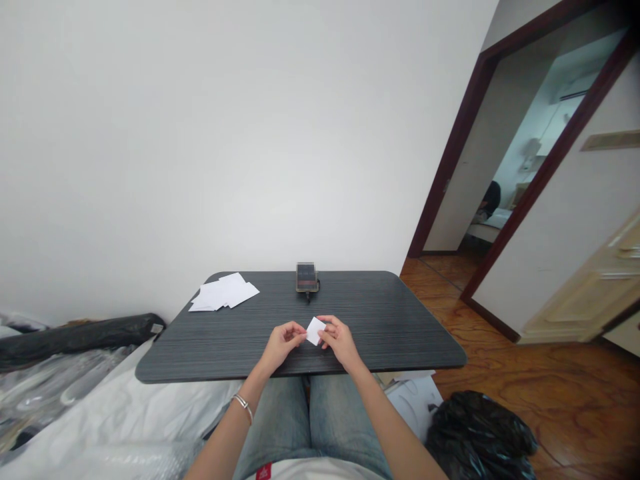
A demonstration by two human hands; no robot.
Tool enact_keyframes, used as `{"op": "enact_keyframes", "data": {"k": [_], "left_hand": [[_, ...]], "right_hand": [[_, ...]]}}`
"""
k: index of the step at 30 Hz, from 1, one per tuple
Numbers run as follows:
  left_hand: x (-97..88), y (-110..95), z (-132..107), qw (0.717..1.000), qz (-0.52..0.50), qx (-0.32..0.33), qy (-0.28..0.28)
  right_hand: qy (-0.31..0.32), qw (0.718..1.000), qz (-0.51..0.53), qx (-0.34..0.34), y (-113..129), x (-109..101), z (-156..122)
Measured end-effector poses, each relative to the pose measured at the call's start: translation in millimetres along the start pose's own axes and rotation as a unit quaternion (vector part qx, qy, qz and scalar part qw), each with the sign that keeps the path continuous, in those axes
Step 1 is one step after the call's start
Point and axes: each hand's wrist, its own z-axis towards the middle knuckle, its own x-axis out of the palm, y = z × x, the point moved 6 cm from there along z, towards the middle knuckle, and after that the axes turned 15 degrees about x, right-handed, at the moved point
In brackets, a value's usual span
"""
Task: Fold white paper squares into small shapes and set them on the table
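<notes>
A small white piece of paper [315, 330], looking folded into a diamond shape, is held between my two hands just above the table's near part. My left hand [286, 341] pinches its left corner between thumb and fingertips. My right hand [338, 339] grips its right side, thumb in front and fingers behind. Its back face is hidden from me. Toward the far left of the dark table [380, 320] lie several loose white paper sheets [225, 291], overlapping one another.
A small device on a stand [307, 277] sits at the table's back middle, near the white wall [250, 133]. Black plastic bag [477, 433] lies on the wooden floor at right. Plastic-wrapped rolls [80, 340] lie at left. A doorway opens at right; a person [490, 200] is partly visible beyond.
</notes>
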Motion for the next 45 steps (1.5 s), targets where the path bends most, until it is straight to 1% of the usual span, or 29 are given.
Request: {"op": "enact_keyframes", "data": {"k": [3,10,22,30,38,41,45], "left_hand": [[1.3,-0.5,0.0,1.000,-0.015,0.001,0.001],[1.9,-4.2,-0.3,1.000,-0.022,0.003,-0.002],[1.4,-3.2,0.0,1.000,-0.024,0.001,-0.002],[1.8,-3.6,-0.3,0.999,-0.032,0.007,-0.005],[3.6,-2.6,-0.7,0.999,-0.045,0.012,0.013],[3.5,-3.2,-0.6,0.999,-0.041,0.020,0.019],[1.0,-5.6,-0.1,0.999,-0.026,0.035,0.016]], "right_hand": [[0.009,1.000,-0.001,-0.001,1.6,1.5,-0.8],[-0.010,0.999,0.038,0.008,3.9,-2.8,-1.2],[-0.019,0.998,0.049,0.018,7.7,-2.1,-3.7],[-0.040,0.998,0.056,0.002,4.2,-8.3,-2.0],[-0.024,0.999,0.017,-0.032,8.2,-4.9,-3.5],[-0.005,0.999,0.005,-0.045,10.1,-2.4,-4.3],[0.020,0.999,-0.004,-0.038,7.8,1.4,-3.6]]}}
